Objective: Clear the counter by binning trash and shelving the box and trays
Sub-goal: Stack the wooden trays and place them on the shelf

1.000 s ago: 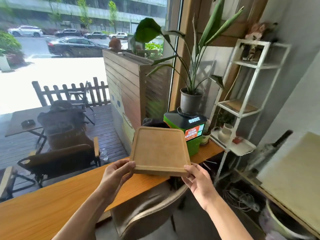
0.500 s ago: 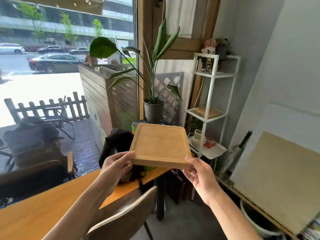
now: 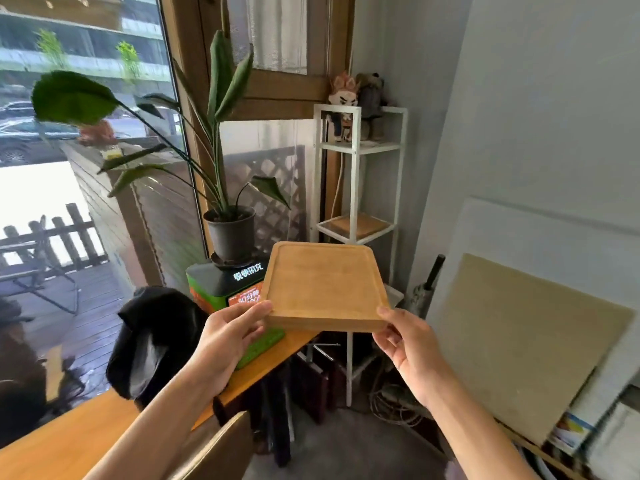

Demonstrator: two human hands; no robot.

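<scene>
The long orange-brown wooden table (image 3: pixel 79 441) runs along the window at my left, its far end carrying a green box-shaped device with a lit screen (image 3: pixel 221 289), a dark grey pot with a tall leafy plant (image 3: pixel 230 232) on top of it, and a black bag (image 3: pixel 152 341) slumped nearer to me. Past the table's end, in the corner, stands the tall white metal-frame shelf rack (image 3: pixel 356 168); two plush figures (image 3: pixel 358 105) sit on its top tier, and a flat wooden piece (image 3: pixel 360 225) already lies on the middle tier.

In front of me I have the square light-wood tray with a raised rim (image 3: pixel 325 289), lifted clear of the table and held roughly level in the air, between me and the rack. My left hand (image 3: pixel 232 337) is clamped on its near left corner, thumb on top; my right hand (image 3: pixel 405 337) pinches the near right corner the same way.

I judge this to be the shelving step for a tray. The next move, as I see it, calls for carrying the tray forward, lining it up with the gap between the rack's uprights, and sliding it in flat onto the middle tier, without knocking the frame.
</scene>
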